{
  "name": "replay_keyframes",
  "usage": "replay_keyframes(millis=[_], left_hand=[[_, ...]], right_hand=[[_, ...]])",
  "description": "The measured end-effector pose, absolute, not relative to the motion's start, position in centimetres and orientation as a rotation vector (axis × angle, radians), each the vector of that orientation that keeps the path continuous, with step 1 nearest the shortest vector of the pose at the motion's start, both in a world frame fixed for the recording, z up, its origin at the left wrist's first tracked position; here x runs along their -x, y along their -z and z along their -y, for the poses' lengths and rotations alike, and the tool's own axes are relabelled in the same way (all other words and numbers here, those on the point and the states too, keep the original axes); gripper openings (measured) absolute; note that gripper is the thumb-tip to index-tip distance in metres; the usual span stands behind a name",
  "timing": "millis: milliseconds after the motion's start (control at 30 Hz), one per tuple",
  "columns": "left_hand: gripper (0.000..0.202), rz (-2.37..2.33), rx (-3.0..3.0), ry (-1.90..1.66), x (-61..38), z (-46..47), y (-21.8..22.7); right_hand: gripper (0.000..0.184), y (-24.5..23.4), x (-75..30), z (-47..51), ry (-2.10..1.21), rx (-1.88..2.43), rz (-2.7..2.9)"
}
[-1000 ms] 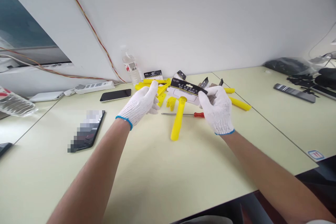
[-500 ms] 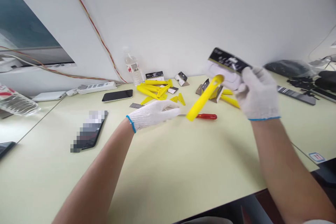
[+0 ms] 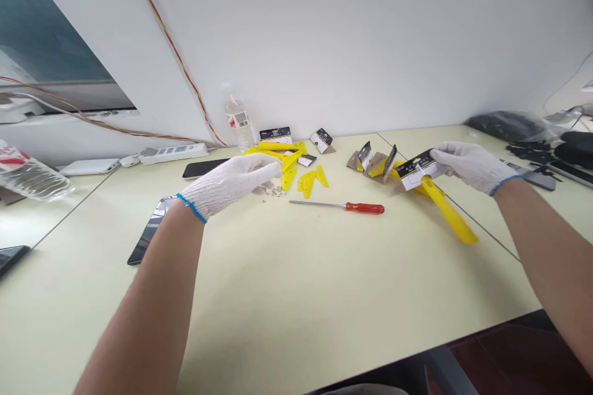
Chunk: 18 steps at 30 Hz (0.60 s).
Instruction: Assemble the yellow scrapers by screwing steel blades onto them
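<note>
1. Card and yellow handle, pinched in right hand's grip, swing right over counter, now grouped near similar cards.
2. Left hand hangs beside screws; its grip is unclear.

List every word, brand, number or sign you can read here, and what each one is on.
None can be read with certainty.
Card held in the right hand: pale print on a black header, too blurred to read.
Two cards at the back and two bent ones: pale print on black, too small.
Upright bottle's label: red mark and dark square pattern, lettering too small.
Bottle at the far left: red marks, no legible word.
</note>
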<state>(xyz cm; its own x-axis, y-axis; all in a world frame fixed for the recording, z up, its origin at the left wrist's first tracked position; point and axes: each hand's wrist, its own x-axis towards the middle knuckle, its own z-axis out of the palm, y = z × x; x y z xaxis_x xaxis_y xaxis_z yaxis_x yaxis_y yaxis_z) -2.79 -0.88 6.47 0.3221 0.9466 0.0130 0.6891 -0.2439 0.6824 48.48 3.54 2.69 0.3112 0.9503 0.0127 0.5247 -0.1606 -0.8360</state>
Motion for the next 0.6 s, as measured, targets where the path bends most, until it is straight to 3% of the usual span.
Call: replay_keyframes(millis=[233,600], left_hand=[[0.042,-1.825,-1.982,-0.673,5.2,-0.4,-5.3],[0.044,-2.11,-2.104,-0.646,5.6,-5.1,-0.5]], right_hand=[[0.019,-2.2,-48.8,-6.1,-0.185,2.137,1.653],[0.049,-1.5,-45.9,-3.7,-0.049,2.309,1.558]])
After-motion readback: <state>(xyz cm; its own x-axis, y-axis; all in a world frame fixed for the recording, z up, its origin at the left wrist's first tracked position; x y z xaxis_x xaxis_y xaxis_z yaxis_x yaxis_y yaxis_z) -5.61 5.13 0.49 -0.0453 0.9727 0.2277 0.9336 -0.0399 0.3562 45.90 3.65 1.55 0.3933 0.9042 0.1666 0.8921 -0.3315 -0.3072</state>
